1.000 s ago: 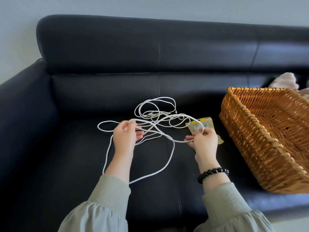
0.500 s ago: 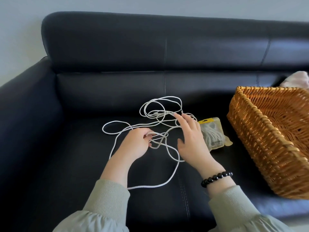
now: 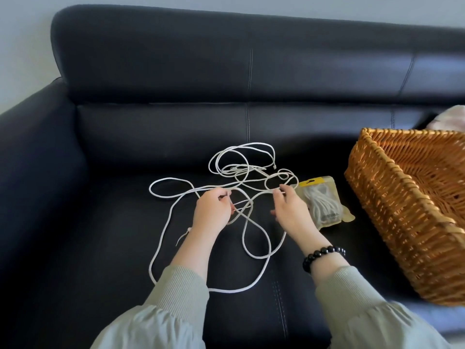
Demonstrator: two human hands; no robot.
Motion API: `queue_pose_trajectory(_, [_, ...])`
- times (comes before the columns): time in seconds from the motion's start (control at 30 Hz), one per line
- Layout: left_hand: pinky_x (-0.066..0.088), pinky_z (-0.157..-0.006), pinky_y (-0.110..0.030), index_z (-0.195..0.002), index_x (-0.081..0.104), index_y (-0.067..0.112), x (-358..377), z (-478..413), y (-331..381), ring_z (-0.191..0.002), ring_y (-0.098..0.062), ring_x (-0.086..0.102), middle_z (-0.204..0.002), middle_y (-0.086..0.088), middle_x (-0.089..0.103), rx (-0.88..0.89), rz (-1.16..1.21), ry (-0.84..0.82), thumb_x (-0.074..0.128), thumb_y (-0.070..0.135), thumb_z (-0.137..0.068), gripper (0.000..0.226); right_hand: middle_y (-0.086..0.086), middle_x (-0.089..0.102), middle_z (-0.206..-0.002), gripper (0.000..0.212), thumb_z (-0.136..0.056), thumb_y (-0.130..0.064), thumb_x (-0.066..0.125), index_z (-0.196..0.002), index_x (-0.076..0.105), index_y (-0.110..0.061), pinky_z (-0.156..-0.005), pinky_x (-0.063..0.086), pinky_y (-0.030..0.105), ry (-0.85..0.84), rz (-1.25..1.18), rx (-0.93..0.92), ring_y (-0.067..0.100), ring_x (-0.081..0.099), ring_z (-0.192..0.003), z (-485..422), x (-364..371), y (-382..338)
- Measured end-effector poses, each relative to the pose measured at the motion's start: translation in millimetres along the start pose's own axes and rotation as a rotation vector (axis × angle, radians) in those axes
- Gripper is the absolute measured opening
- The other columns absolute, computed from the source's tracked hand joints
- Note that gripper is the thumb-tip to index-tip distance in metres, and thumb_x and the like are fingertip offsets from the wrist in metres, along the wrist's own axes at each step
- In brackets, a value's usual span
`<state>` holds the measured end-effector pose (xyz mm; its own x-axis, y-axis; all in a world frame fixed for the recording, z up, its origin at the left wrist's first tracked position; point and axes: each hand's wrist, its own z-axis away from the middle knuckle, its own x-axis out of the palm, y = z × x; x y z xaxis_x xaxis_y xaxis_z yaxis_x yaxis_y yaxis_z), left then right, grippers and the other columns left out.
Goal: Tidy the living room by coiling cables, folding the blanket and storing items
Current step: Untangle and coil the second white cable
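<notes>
Head view, looking down on a black leather sofa (image 3: 100,248). A long white cable (image 3: 227,290) lies on the seat cushion in loose, tangled loops, from near the backrest to just in front of the person's grey-green sleeves. The left hand (image 3: 214,210) has its fingers curled in, gripping strands in the middle of the tangle; which strand goes where under the fingers is hard to make out. The right hand (image 3: 292,212), with a dark beaded bracelet (image 3: 323,253) on its wrist, pinches another strand at its fingertips. One thin cable end shows beside the left wrist, partly hidden by it. Just beside the right hand lies a clear packet (image 3: 324,205) with a yellow top, holding a bundled white cord; its print is unreadable. Further right stands a wicker basket (image 3: 402,222), cut off by the frame edge. Behind the basket a pale, blurred object (image 3: 450,119) is also cut off.
</notes>
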<state>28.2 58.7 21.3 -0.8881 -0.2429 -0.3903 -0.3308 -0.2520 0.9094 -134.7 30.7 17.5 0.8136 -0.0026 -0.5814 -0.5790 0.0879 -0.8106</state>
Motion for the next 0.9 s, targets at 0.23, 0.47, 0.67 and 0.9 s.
queue_pose_trajectory(0.23, [0.056,-0.088,-0.036,-0.105,0.062,0.022,6.0,-24.7,0.8,-0.085,-0.012,0.070,-0.094,0.003,0.068,-0.109,0.215,-0.063,0.042,0.005,-0.093,0.029,0.011,0.059,-0.120,0.036,-0.094,-0.010,0.040,-0.129,0.050,-0.006,-0.084,0.039,0.025,0.231,0.115,-0.064,0.026,0.057,-0.106,-54.9,-0.2,-8.6])
queue_pose_trajectory(0.47, [0.054,-0.081,-0.029,-0.105,0.062,0.018,17.9,-54.5,10.0,-0.089,-0.014,0.069,-0.101,-0.002,0.068,-0.134,0.330,-0.108,0.041,0.004,-0.096,0.027,0.013,0.050,-0.135,0.047,-0.088,0.003,0.043,-0.134,0.043,-0.005,-0.096,0.037,0.026,0.197,0.153,-0.098,0.025,0.049,-0.123,-135.5,7.5,-18.7])
queue_pose_trajectory(0.67, [0.055,-0.087,-0.036,-0.103,0.063,0.022,29.2,-73.0,5.1,-0.087,-0.009,0.068,-0.106,0.001,0.067,-0.135,0.311,-0.123,0.043,0.007,-0.095,0.026,0.003,0.056,-0.112,0.038,-0.096,-0.023,0.045,-0.131,0.045,-0.008,-0.073,0.047,0.031,0.120,-0.039,0.003,0.021,0.056,-0.092,-181.1,23.5,-14.1])
queue_pose_trajectory(0.9, [0.053,-0.093,-0.038,-0.090,0.063,0.028,14.7,-83.8,-2.1,-0.083,-0.008,0.068,-0.097,0.007,0.066,-0.155,0.355,-0.046,0.044,0.005,-0.093,0.030,0.012,0.063,-0.092,0.027,-0.095,-0.016,0.046,-0.114,0.062,-0.006,-0.061,0.054,0.030,0.045,0.158,-0.056,0.020,0.059,-0.065,-189.9,36.0,-12.2])
